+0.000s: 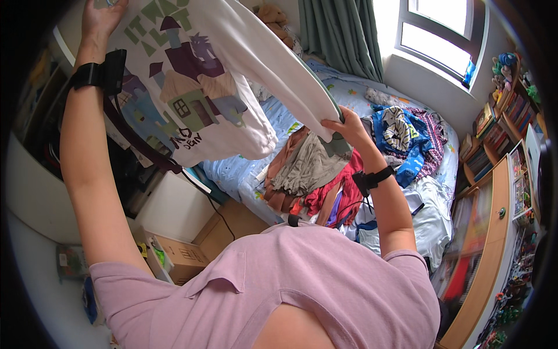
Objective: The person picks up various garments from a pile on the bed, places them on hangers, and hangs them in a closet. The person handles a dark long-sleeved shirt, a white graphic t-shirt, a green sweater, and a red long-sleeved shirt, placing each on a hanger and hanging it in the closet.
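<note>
A white long-sleeved sweatshirt [244, 113] with printed houses, towers and lettering hangs spread in the air before me. My right hand [346, 126] pinches the end of its sleeve, where a grey-green cuff [338, 146] dangles below the fingers. At the upper left, my left hand [103, 15] is raised beside the sweatshirt's upper part. The picture's edge cuts off its fingers, so its grip is hidden. Under the sleeve, a pile of clothes lies on the bed, with a crumpled grey-beige garment [301, 168] and a red garment [340, 183] among them.
The bed [248, 192] has a light-blue patterned sheet. More clothes, including a blue printed garment [407, 144], lie on its right. A wooden bookshelf [484, 152] lines the right side. An open wardrobe [39, 161] stands left, with a cardboard box [187, 257] below. A black cable [218, 213] hangs nearby.
</note>
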The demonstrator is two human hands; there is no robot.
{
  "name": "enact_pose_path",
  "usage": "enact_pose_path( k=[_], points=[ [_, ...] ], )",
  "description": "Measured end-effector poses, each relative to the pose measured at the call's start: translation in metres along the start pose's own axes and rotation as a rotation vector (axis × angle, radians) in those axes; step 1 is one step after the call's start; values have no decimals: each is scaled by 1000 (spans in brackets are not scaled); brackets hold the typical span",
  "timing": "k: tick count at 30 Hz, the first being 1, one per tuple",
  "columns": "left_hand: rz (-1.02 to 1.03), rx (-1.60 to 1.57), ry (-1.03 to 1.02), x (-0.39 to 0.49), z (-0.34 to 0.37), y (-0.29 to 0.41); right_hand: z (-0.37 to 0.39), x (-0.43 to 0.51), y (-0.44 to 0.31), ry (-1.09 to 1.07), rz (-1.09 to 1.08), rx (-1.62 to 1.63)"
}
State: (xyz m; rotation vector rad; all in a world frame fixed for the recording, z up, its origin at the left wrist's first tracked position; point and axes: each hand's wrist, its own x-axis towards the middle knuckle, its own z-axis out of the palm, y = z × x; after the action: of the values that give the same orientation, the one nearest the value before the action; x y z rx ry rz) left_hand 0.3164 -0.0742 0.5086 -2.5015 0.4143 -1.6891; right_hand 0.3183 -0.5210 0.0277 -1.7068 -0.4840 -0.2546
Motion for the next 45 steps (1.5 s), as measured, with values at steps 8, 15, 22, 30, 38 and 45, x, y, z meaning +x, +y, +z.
enact_pose_path(
  k=[8, 15, 22, 30, 38, 45],
  points=[
    [-427, -1701, 21, 6, 12, -2, 3, -8, 16, 74, 72, -19],
    [-554, -1939, -214, -48, 14, 27, -14, 14, -9, 74, 128, 293],
    [-759, -2116, -311, -151, 17, 108, 29, 86, -184, -114, -532, -61],
    [-768, -2190, -400, -245, 36, 118, 121, 105, -198, -454, -485, -402],
    [-737, -2113, -432, -270, 53, 118, 139, 81, -166, -617, 203, 191],
    [-806, -1890, -379, -290, 50, 109, 118, 69, -163, -522, -57, 281]
  ],
)
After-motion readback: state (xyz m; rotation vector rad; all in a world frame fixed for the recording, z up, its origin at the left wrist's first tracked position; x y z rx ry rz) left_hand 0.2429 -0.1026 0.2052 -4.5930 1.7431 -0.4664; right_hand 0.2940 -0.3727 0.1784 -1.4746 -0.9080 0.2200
